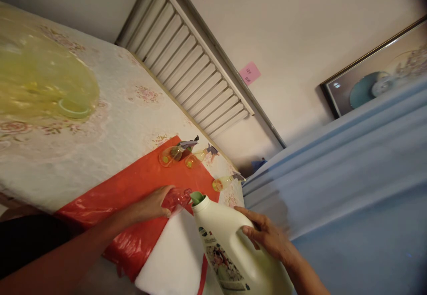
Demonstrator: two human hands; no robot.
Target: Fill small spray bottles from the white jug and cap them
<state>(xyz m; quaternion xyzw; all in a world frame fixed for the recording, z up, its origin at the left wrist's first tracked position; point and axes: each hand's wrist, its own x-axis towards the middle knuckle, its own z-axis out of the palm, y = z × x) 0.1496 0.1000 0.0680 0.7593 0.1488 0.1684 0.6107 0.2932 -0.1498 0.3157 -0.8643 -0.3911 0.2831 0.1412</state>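
My left hand [163,204] is wrapped round a clear plastic bottle [178,198] with no sprayer on it, held above a red plastic sheet [167,170]. By the handle, my right hand [267,235] grips a large cream-coloured detergent jug [223,228] with a printed label. The jug's green pouring spout [197,198] is at the mouth of the clear bottle. Whether liquid is flowing, I cannot make out. Beyond my hands are three spray bottles, one spray bottle [170,156] at the left, another spray bottle [196,158] beside it and a third spray bottle [222,183] nearer the jug, each holding some yellowish liquid.
A folded white cloth [173,255] lies below the jug's spout. A yellow transparent bag [50,77] rests at the left on the floral tablecloth [116,121]. A metal rack [190,59] stands along the table's far edge, and a blue curtain [350,175] hangs at the right.
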